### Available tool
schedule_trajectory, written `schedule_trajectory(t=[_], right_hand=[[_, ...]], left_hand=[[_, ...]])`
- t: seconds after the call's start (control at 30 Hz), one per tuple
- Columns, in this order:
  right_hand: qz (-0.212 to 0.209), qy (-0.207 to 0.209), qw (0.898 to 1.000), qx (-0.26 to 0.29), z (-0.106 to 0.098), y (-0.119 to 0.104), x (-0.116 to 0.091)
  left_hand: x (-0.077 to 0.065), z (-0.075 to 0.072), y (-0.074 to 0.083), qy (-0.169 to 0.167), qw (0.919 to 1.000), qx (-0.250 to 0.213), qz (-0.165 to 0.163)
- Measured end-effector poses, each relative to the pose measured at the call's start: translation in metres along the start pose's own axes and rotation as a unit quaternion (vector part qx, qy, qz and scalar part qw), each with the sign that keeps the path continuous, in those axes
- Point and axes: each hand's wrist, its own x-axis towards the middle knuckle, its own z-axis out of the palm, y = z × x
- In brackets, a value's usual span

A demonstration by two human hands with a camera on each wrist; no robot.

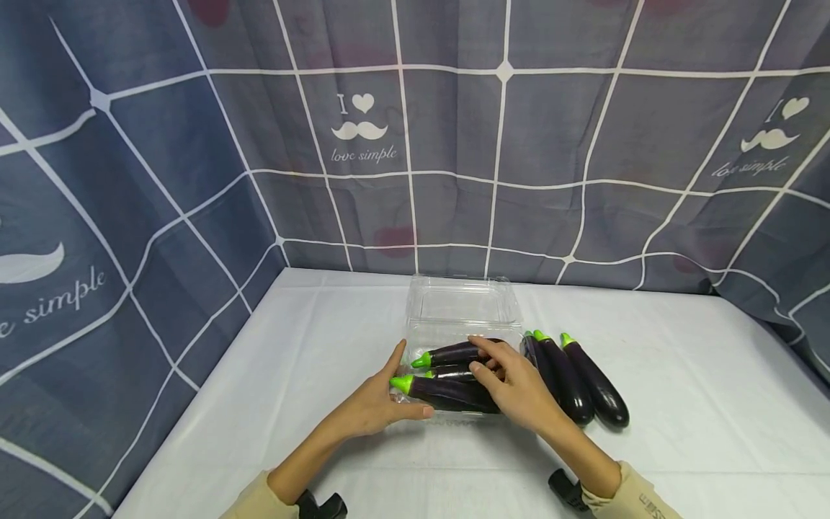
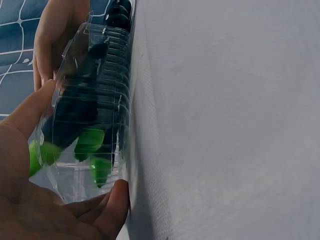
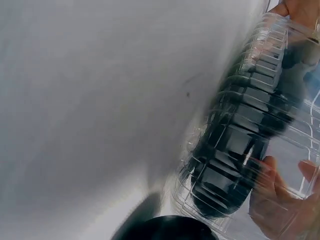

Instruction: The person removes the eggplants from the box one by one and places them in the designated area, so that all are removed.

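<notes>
A clear ribbed plastic box [image 1: 447, 417] lies on the white table, its hinged lid [image 1: 463, 299] swung back behind it. Three dark purple eggplants with bright green caps lie inside; the front eggplant [image 1: 454, 394] pokes its cap past the left end. My left hand [image 1: 372, 407] holds that end, thumb along the front side and fingers round the far side. My right hand [image 1: 519, 382] reaches over the box's right end, fingertips resting about the rear eggplant [image 1: 450, 355] and covering part of it. In the right wrist view the front eggplant [image 3: 220, 185] shows through the ribbed wall.
Right of the box, three more eggplants lie side by side, the outermost eggplant [image 1: 599, 386] farthest right. A grey checked curtain [image 1: 454, 144] hangs behind and at the left of the white tabletop [image 1: 311, 324].
</notes>
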Motion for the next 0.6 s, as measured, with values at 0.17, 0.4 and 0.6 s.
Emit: schedule_trajectory(t=[0.17,0.4,0.6], right_hand=[[-0.019,-0.033,0.999,-0.011,0.0002,-0.0001,-0.0002],[-0.059,-0.059,0.996,-0.029,-0.0006,0.0019,-0.0003],[-0.07,-0.061,0.994,-0.049,0.0016,0.0011,-0.0006]], left_hand=[[0.0002,0.0,-0.0002,0.0,1.0,0.005,-0.007],[-0.0002,-0.0008,0.0001,-0.003,1.0,0.002,-0.007],[-0.0002,-0.0006,0.0007,-0.005,1.0,0.003,-0.007]])
